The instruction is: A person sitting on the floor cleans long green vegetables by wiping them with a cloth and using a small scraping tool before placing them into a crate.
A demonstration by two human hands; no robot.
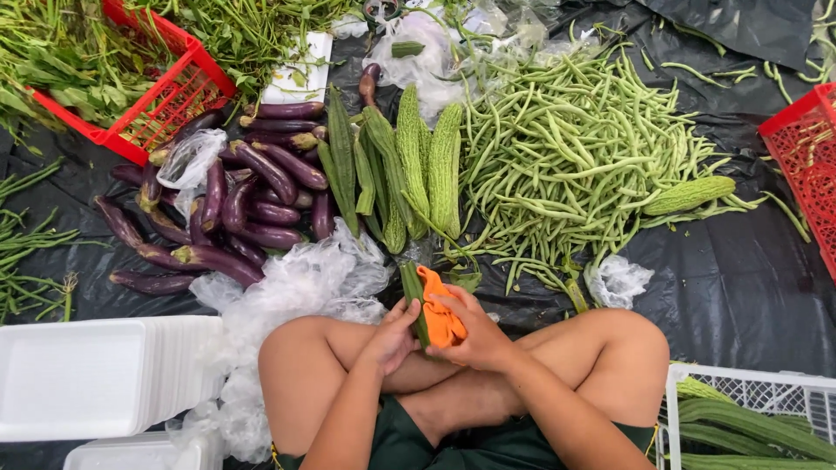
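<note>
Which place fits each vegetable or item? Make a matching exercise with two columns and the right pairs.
Things:
1. eggplants
2. green beans
3. orange cloth
4. white trays

Places:
A. in the person's hands
B. stacked at lower left
C. heaped right of the bitter gourds
D. piled left of the bitter gourds

Pairs: 1-D, 2-C, 3-A, 4-B

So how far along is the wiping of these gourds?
Looks early. In hand: the left hand holds one green gourd while the right hand rubs it with an orange cloth. Possibly done: a few gourds in the white crate, though I can't tell whether they were wiped. Left: the gourd pile on the black sheet, plus a lone gourd by the beans.
</note>
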